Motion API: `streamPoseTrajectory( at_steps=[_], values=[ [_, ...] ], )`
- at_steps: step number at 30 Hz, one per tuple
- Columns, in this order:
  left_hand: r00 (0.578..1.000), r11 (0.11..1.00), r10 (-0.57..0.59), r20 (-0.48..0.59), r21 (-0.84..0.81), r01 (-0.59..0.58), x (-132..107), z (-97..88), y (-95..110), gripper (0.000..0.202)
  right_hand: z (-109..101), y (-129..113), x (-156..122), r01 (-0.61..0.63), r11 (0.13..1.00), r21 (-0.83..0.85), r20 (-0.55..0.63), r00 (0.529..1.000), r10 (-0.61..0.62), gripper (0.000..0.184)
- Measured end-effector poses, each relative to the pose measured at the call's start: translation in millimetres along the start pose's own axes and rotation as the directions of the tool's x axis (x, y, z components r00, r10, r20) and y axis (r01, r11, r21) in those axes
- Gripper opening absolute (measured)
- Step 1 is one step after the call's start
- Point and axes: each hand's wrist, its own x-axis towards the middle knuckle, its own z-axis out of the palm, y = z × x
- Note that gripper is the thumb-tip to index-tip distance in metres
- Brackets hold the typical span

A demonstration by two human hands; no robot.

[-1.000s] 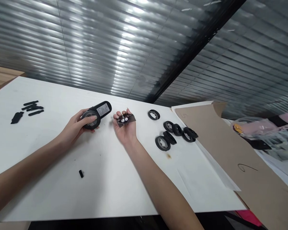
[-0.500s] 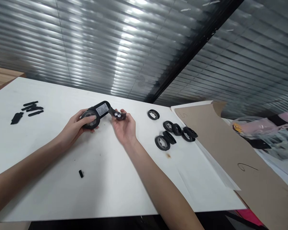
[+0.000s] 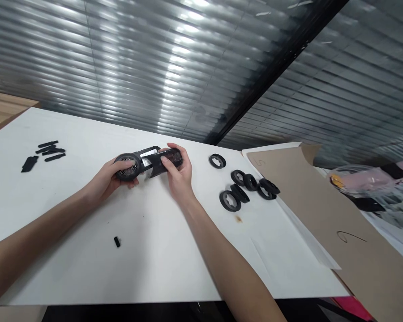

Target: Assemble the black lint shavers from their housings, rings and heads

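Note:
My left hand (image 3: pixel 109 176) grips a black fabric shaver (image 3: pixel 147 154) by its round head, the thumb lying on the perforated metal mesh. The shaver's handle, with a white label, points away to the right. In my right hand (image 3: pixel 181 174) is a dark, see-through lint container (image 3: pixel 164 162), thumb on top and fingers behind it. The container's open end is close beside the shaver's head and covers part of the handle; I cannot tell whether the two touch. On the table below lies a small black cylindrical piece (image 3: pixel 117 242).
Several black rings (image 3: pixel 230 201) lie on the white table (image 3: pixel 174 259) to the right. Flat black strips (image 3: pixel 52 150) are at the far left. Brown cardboard (image 3: pixel 309 197) covers the right side, with bagged pink items (image 3: pixel 366 176) beyond. A corrugated metal wall (image 3: pixel 130 67) stands behind.
My right hand has turned the lint container over, and its thumb now lies on top. The container has come closer to the shaver's head and in front of its handle.

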Motion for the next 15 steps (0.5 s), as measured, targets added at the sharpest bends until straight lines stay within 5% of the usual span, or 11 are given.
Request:
streamPoseTrajectory(
  at_steps=[6, 11, 15],
  values=[
    [0.997, 0.999, -0.032, 0.076, 0.000, 0.032, 3, -6.6, -2, 0.037, -4, 3, 1, 0.080, 0.975, -0.209, -0.009, 0.996, -0.083, 0.037],
    [0.990, 0.998, -0.048, 0.130, 0.042, 0.043, 3, -9.1, -3, 0.040, 0, 2, -3, 0.059, 0.958, -0.279, 0.155, 0.988, -0.016, 0.034],
    [0.987, 0.998, -0.035, 0.155, 0.051, 0.027, 3, -8.7, -3, 0.036, 7, -4, -13, 0.057, 0.951, -0.304, 0.128, 0.992, -0.019, 0.030]
  ],
)
